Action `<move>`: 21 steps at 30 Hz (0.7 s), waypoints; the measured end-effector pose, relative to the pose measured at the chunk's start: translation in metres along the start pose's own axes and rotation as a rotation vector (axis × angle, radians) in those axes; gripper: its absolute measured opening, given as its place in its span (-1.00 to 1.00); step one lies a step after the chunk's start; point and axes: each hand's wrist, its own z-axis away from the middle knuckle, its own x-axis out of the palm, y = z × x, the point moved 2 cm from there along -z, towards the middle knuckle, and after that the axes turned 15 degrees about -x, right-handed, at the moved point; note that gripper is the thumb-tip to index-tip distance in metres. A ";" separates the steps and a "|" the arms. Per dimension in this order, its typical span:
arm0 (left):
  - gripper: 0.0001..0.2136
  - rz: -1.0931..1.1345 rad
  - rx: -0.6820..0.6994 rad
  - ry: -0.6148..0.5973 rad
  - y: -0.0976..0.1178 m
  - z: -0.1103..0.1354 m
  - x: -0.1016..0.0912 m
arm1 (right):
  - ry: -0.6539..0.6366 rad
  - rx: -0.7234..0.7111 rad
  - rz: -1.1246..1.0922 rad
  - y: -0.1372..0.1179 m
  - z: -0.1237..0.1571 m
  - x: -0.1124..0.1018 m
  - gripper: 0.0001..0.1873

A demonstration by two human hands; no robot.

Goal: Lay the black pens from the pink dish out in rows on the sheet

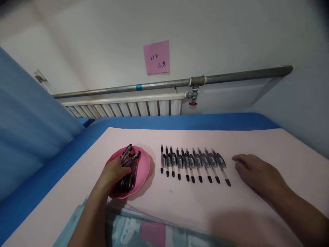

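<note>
My left hand (114,171) reaches into a pink scalloped bowl (145,168). Its thumb lies over a heap of black-capped pens (133,171), while the other fingers are hidden, so a grip does not show. To the right of the bowl, several clear-barrelled pens with black ends (177,163) lie in a row on the pale pink surface. Separate caps with clips (205,160) lie alongside them. Just past the row's right end, my right hand (257,171) rests low over the surface, fingers stretched toward the last pen but apart from it, holding nothing.
A pale pink sheet (159,202) covers the blue-edged table (180,121). Patterned teal cloth (125,226) lies at the near edge. Behind stand a radiator (133,108), a metal pipe (164,84) and a valve (193,97). A blue curtain (28,130) hangs at left.
</note>
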 end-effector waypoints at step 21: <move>-0.84 0.210 0.079 -0.107 -0.002 0.008 -0.003 | 0.068 -0.031 0.021 0.001 0.000 0.000 -0.65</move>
